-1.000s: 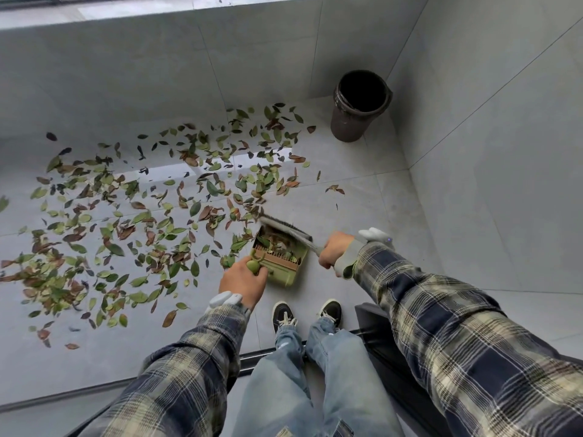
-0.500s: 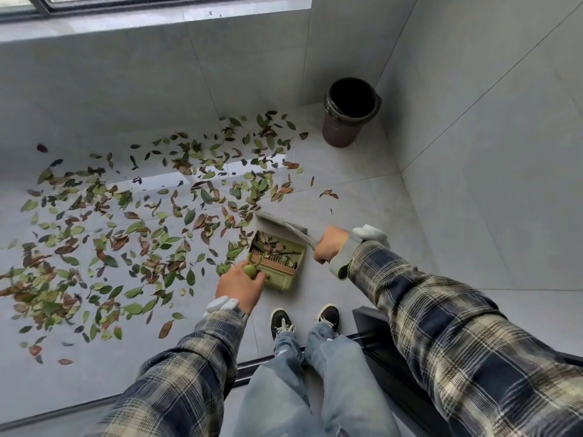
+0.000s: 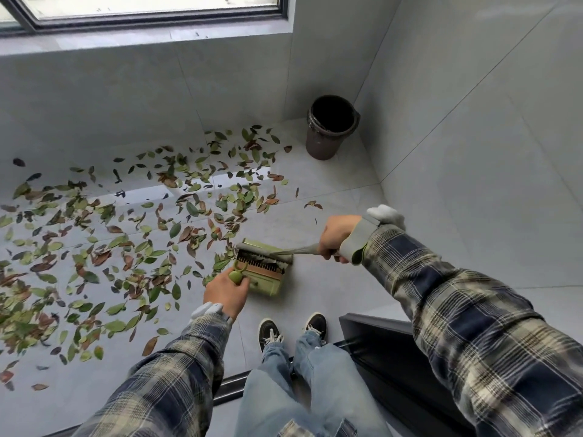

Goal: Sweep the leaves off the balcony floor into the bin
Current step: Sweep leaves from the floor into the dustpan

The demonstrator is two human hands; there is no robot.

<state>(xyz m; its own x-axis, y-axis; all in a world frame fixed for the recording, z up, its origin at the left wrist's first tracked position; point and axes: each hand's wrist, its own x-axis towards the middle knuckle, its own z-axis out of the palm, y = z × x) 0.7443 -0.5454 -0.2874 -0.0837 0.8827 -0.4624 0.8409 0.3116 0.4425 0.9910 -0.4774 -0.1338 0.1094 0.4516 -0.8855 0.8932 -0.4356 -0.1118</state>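
Observation:
Several green and brown leaves point(image 3: 104, 247) lie scattered over the grey tiled floor, mostly to the left. My left hand point(image 3: 225, 290) grips the handle of a green dustpan point(image 3: 268, 280) that sits on the floor in front of my feet. My right hand point(image 3: 336, 236) grips the handle of a grey hand brush point(image 3: 268, 252), whose head lies across the dustpan's mouth. A dark brown bin point(image 3: 331, 127) stands open in the far corner, apart from both hands. The brush hides what the pan holds.
Tiled walls close in on the far side and the right. A window point(image 3: 151, 7) sits above the far wall. My shoes point(image 3: 290, 331) stand just behind the dustpan, and a dark door sill point(image 3: 378, 342) runs behind them.
The brush head has swung in over the dustpan's mouth and now covers the leaves that showed inside it. My right hand moved right and farther from the pan. The view tilted up.

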